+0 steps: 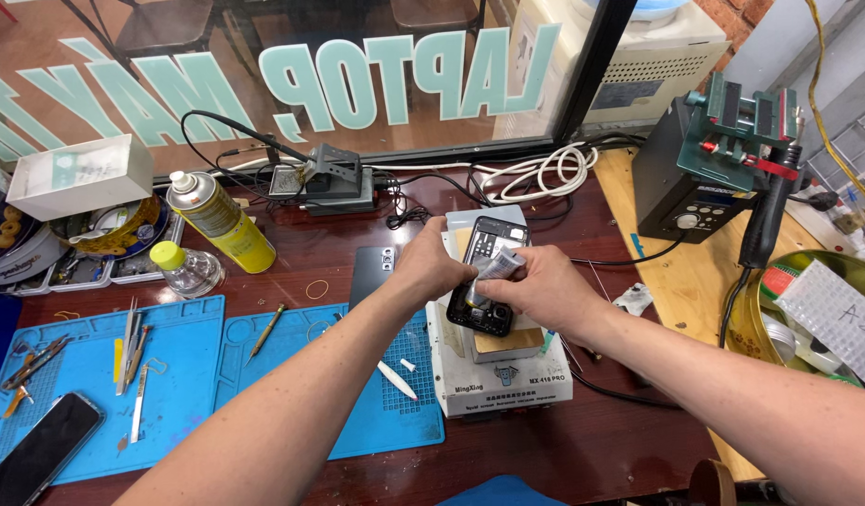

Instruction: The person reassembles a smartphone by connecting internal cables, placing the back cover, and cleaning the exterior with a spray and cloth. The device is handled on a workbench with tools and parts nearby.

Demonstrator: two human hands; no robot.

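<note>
An opened black phone (488, 245) with its back off lies on a white heating platform (503, 382) at the middle of the bench. My left hand (430, 267) rests on the phone's left edge and steadies it. Just right of it, my right hand (537, 289) pinches a crumpled grey wipe (501, 266) against the phone's inner parts. A dark back cover (369, 275) lies on the table just left of my left hand.
Two blue work mats (184, 370) carry tweezers, small tools and a black phone (41, 448). A yellow spray can (220, 221), a small bottle (185, 267), a soldering station (334, 178), a black hot-air unit (680, 183) and a round tin (807, 309) surround the work spot.
</note>
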